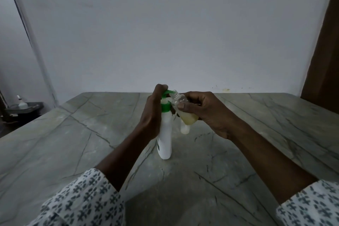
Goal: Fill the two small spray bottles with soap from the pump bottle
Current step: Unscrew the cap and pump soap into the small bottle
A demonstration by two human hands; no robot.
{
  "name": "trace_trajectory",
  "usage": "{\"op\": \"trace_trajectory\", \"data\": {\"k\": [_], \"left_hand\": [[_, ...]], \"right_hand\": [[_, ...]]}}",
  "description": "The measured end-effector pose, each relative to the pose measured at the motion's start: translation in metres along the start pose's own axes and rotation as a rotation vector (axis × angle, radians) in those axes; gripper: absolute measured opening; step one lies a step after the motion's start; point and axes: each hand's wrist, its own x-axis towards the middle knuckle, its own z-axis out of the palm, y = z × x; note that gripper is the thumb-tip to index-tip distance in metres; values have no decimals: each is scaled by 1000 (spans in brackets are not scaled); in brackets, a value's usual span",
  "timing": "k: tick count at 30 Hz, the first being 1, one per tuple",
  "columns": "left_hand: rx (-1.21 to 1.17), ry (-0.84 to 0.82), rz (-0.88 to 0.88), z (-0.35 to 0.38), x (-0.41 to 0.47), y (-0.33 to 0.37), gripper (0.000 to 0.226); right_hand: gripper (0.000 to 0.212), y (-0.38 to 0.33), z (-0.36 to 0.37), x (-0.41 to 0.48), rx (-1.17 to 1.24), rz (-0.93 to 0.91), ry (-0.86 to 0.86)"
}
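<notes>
Askew, clear thread-necked spray bottle.

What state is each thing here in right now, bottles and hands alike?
pump bottle: upright on the table.
held spray bottle: uncapped, tilted, neck at the pump's spout, partly filled with yellowish soap.
second spray bottle: standing behind, partly hidden.
left hand: grips the pump's top.
right hand: holds the tilted bottle.

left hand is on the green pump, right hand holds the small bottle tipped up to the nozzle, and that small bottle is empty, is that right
Not empty: the head view shows pale yellow soap in the lower part of the small bottle. The rest stands: left hand on the green pump, right hand holding that bottle tipped up to it.
</notes>
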Motion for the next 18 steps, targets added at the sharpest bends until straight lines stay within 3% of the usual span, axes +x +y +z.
{"op": "trace_trajectory", "data": {"k": [4,14,18], "left_hand": [[8,-12,16,1,-2,1,55],[18,-16,50,0,4,-3,44],[36,-17,56,-2,6,-6,50]], "right_hand": [[20,0,-2,0,3,-2,-15],[21,4,-6,0,-143,-37,45],[25,5,-8,-1,-162,-31,50]]}}
